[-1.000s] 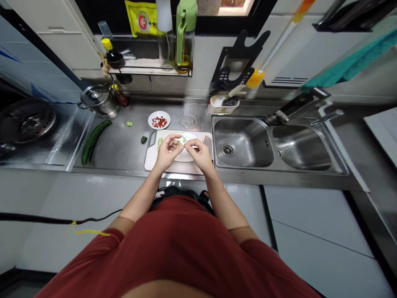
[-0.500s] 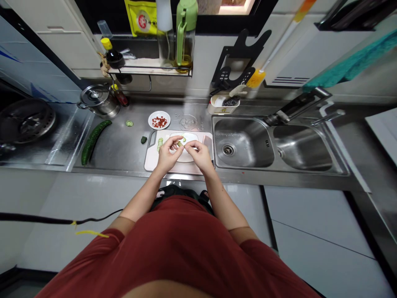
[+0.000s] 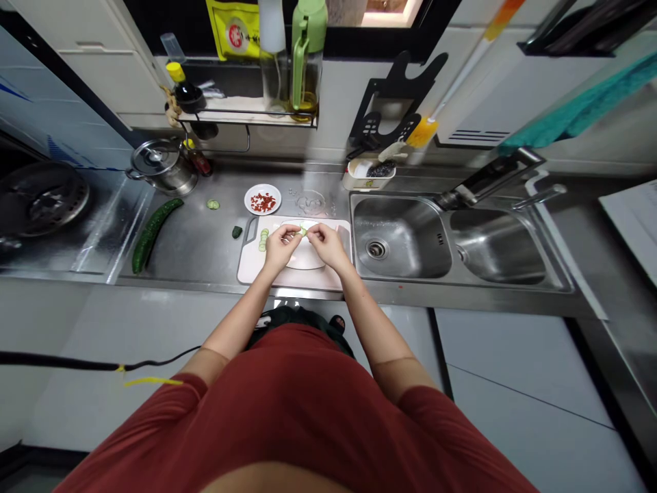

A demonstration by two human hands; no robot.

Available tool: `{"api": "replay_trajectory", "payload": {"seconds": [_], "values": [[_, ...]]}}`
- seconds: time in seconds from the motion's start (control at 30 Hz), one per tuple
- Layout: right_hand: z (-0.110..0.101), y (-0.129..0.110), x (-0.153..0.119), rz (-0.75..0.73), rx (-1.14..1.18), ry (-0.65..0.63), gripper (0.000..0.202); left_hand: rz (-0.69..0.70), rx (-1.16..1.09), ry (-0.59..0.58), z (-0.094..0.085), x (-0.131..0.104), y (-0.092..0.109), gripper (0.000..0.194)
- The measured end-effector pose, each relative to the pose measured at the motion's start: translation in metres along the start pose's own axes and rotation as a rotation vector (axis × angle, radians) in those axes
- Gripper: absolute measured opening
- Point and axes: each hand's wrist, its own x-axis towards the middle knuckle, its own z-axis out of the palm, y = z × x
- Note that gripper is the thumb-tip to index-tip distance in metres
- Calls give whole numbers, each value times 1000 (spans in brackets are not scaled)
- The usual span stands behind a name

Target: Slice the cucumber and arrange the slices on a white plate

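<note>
My left hand [image 3: 280, 248] and my right hand [image 3: 329, 246] meet fingertip to fingertip above a white plate [image 3: 306, 257] on a pale cutting board [image 3: 251, 268]. Between their fingertips is a small pale-green cucumber slice [image 3: 303, 232], pinched from both sides. A short row of cucumber slices [image 3: 263, 239] lies on the board beside my left hand. Past the board's left edge sits a dark green cucumber end [image 3: 237, 232]. Behind the board stands a small white dish [image 3: 249, 196] with chopped red pieces. My hands cover part of the plate.
A whole cucumber [image 3: 156, 233] lies at the counter's left, near a steel pot [image 3: 163, 168]. Two slices [image 3: 213, 204] rest behind. To the right is a double sink [image 3: 405, 239] with a faucet [image 3: 493, 179]. A bottle rack [image 3: 251, 118] hangs above the counter.
My left hand has shifted slightly, and the slice now shows between both sets of fingertips, a little higher and further right. The knife blade seen at the board's right side earlier no longer shows.
</note>
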Motion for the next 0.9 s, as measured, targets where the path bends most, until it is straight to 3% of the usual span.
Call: {"api": "replay_trajectory", "payload": {"seconds": [0.27,0.43,0.7,0.9], "values": [[9,33,40,29,-370,-54,11,-125,215,-24,16,33,-52,14],[17,57,62,85,-542,-126,18,-232,449,-105,23,53,-73,15],[27,73,76,177,-686,-207,26,-310,667,-183,30,64,-76,20],[30,77,79,214,-726,-219,26,-293,759,-196,35,68,-76,21]]}}
